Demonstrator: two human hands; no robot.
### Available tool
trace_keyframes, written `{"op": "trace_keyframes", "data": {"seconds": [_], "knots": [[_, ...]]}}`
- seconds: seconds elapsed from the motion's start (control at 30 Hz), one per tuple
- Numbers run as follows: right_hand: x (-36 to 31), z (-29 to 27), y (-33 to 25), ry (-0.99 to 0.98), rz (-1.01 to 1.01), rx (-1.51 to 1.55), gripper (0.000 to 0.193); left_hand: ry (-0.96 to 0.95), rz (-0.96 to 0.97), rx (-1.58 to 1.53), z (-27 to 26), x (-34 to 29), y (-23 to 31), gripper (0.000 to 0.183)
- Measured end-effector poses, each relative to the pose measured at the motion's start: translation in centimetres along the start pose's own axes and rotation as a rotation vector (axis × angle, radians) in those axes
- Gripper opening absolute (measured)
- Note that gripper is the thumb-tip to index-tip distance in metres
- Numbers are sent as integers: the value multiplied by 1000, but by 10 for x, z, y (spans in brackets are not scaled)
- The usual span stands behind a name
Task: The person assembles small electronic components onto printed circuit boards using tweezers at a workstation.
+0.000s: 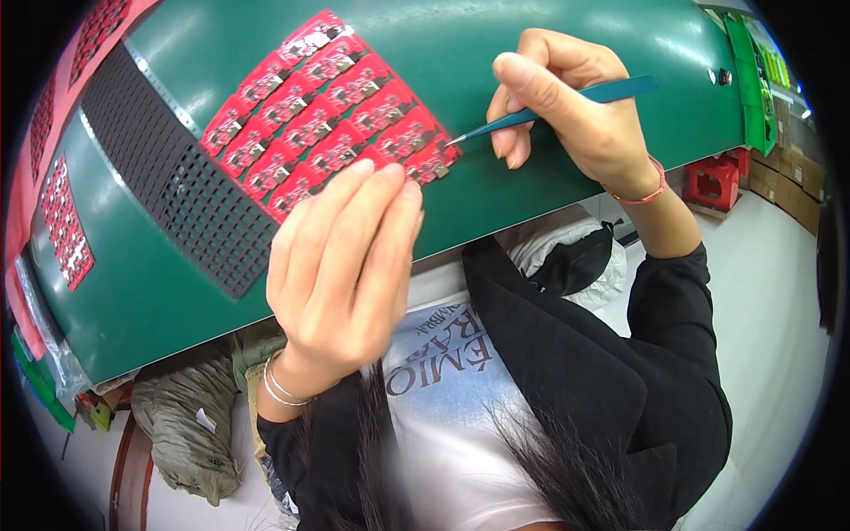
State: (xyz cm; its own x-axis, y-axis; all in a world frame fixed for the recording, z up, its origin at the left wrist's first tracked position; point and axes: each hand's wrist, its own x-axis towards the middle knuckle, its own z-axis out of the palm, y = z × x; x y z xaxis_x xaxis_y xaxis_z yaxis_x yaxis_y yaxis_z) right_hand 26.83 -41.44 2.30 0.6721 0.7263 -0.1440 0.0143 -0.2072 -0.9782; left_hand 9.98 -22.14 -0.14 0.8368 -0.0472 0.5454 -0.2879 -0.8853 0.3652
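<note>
A red panel of small circuit boards [310, 124] lies on the green tabletop, rows of dark and silver parts across it. My left hand [350, 257] rests on the panel's near edge, fingers stretched out side by side; whatever lies beneath the fingertips is hidden. In my right hand [575, 111] is a pair of blue-green tweezers [567, 99], gripped between thumb and fingers. Their fine silver tip reaches the panel's right corner. From here I cannot tell whether the tips pinch a part.
Left of the panel lies a black tray with rows of square pockets [168, 177]. Beyond it are a smaller red board panel [66, 226] and more boards on a pink sheet [19, 195]. A green bin [753, 88] stands at the table's right end, with cardboard boxes [788, 168] behind.
</note>
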Motion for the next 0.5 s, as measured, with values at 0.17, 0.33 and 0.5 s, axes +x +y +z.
{"op": "trace_keyframes", "data": {"seconds": [0.17, 0.33, 0.5], "knots": [[-7, -2, 4, -2, 13, 167, 29, -78, -9, -2, 14, 4, 4, 18], [-10, -3, 5, -33, 8, 30, 28, -58, 12, 14, 20, 4, 2, 20], [-10, -5, 5, -85, -13, -35, 25, -45, 23, 17, 21, 4, 2, 19]]}}
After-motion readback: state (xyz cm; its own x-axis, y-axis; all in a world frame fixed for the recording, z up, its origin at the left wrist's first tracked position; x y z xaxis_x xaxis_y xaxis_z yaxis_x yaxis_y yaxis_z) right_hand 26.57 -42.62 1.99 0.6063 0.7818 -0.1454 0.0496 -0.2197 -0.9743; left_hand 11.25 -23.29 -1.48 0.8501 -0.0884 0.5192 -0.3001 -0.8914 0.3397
